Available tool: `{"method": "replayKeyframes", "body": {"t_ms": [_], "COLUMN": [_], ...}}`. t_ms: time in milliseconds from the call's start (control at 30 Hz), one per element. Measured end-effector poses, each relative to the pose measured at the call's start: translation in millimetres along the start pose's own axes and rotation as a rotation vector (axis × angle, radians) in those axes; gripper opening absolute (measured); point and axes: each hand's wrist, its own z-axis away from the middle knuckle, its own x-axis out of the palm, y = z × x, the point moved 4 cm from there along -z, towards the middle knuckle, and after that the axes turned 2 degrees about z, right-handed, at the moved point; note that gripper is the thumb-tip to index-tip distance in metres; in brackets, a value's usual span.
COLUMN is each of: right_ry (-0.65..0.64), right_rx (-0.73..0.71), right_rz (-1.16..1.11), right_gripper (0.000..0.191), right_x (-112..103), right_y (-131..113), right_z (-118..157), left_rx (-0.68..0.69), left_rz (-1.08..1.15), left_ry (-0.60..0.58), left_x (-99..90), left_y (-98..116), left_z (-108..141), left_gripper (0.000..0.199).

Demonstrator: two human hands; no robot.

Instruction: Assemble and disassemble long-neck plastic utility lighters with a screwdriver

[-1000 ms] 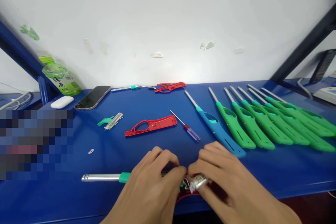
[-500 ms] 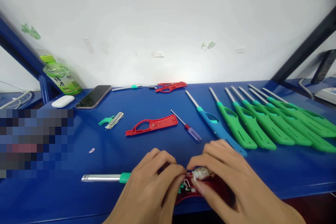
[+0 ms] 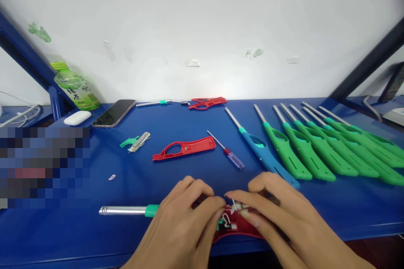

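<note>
Near the front edge of the table lies a red lighter half-shell (image 3: 241, 228). A metal tube (image 3: 126, 210) with a green collar sticks out to its left. Inside the shell show a looped white wire (image 3: 226, 219) and a small black part with a white end. My left hand (image 3: 186, 216) is closed around the shell at the collar end, thumb and forefinger pressed down on it. Between the thumb and forefinger of my right hand (image 3: 280, 214) is a small clear fuel tank (image 3: 240, 205) with a white piece at its left end. My fingers hide most of the tank.
Beyond my hands lie another red half-shell (image 3: 186, 148), a screwdriver (image 3: 227, 151) and a clear tank with a green trigger (image 3: 139, 142). A blue lighter (image 3: 265, 151) and several green lighters (image 3: 315, 151) cover the right. A phone (image 3: 114, 113), white case (image 3: 77, 118) and bottle (image 3: 75, 88) stand back left.
My right hand has turned, and its fingers now cover more of the clear fuel tank. More of the red shell shows beneath it. My left hand keeps its grip.
</note>
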Motion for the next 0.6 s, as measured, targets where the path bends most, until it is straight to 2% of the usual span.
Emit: {"method": "replayKeyframes", "body": {"t_ms": [400, 600], "right_ry": [-0.002, -0.029], "right_rx": [0.025, -0.015], "right_rz": [0.005, 0.03], "right_gripper": [0.028, 0.038], "right_x": [2.2, 4.7], "right_y": [-0.8, 0.6], "right_z": [0.5, 5.7], "left_rx": [0.018, 0.046], "left_rz": [-0.003, -0.035], "left_ry": [0.012, 0.009], "left_x": [2.8, 2.1], "left_y": [2.0, 2.7], "left_z": [-0.4, 1.8], "left_gripper": [0.022, 0.023]}}
